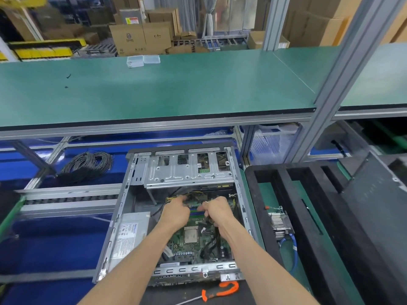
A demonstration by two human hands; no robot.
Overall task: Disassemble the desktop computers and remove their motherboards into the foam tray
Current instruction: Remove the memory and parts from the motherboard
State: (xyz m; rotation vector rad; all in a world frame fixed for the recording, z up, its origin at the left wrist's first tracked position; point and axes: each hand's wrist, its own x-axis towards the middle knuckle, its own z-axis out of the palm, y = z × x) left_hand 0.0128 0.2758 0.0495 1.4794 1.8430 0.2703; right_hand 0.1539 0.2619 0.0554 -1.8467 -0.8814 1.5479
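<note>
Head view: inside the open computer case (123, 216), left hand (176, 213) and right hand (217, 211) pinch cable connectors above the motherboard (189, 243); wiggle them straight out, then carry it to the foam tray (286, 216)

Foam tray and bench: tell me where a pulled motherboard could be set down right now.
The foam tray has open slots; the nearest holds a board only at mid-length, the far slots look bare. The green shelf is bare apart from two clear boxes. Crowded: inside the case, where the left hand and right hand work among cables.
</note>
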